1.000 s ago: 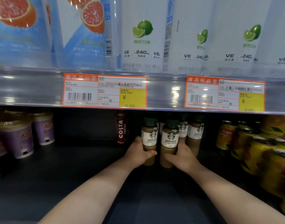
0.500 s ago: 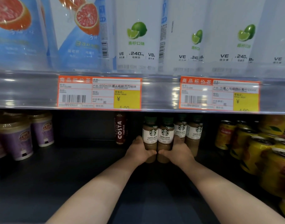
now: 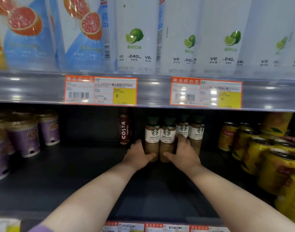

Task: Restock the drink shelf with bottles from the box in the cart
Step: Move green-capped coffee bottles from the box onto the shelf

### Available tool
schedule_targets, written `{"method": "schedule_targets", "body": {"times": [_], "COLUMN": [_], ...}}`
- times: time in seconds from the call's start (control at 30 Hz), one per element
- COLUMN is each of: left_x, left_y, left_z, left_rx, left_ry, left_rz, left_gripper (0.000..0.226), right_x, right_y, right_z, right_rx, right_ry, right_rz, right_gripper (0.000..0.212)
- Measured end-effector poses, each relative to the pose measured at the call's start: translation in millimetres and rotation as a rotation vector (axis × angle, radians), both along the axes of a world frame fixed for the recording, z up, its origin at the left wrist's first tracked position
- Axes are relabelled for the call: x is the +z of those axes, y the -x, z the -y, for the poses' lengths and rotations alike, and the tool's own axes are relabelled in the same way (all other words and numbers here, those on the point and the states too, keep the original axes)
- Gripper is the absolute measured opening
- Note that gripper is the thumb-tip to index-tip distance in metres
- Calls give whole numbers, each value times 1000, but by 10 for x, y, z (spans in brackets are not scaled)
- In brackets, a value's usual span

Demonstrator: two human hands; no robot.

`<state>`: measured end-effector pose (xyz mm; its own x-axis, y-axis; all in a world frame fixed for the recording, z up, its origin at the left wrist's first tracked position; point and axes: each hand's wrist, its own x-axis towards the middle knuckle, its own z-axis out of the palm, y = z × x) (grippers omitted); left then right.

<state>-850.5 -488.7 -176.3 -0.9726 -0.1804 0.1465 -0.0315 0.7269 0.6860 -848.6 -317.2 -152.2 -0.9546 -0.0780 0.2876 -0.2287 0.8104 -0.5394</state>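
Purple cups (image 3: 26,139) stand at the far left of the dark shelf (image 3: 76,164). A Costa bottle (image 3: 124,129) stands upright at the back, well apart from them. Just right of it, the left hand (image 3: 138,156) grips the left latte bottle (image 3: 152,138) low down, thumb across the front. The right latte bottle (image 3: 167,139) touches it, gripped the same way by the right hand (image 3: 183,154). Both bottles sit toward the back of the shelf, centre span: long axis vertical, dark caps up, labels facing outward. Two rear latte bottles (image 3: 197,133) stand upright just behind the right hand. Yellow cans (image 3: 260,156) crowd the right end.
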Motion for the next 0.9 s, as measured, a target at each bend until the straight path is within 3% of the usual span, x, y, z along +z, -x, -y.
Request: {"method": "schedule_targets", "body": {"times": [0.23,0.33,0.53,0.73,0.9], "left_x": [165,148,88,90,66], "left_y": [-461,-717,-1216,-1729,-2388], "left_z": [202,328,637,1086,1713], "left_rx": [57,26,118,230,309], "left_ry": [602,818,861,872,829], "left_rz": [-20,51,152,37,131], "left_gripper": [77,78,79,76,77], "right_x": [11,-3,-77,46,54], "right_y": [-278,-355,-609,-993,-1491], "right_z": [36,183,606,1179,1912], "right_rx": [154,273,390,483,614], "right_ry": [-366,-438,-465,-488,-489], "right_rz": [-241,-229,-71,-187,-260], "right_gripper": [70,67,65,63,60]}}
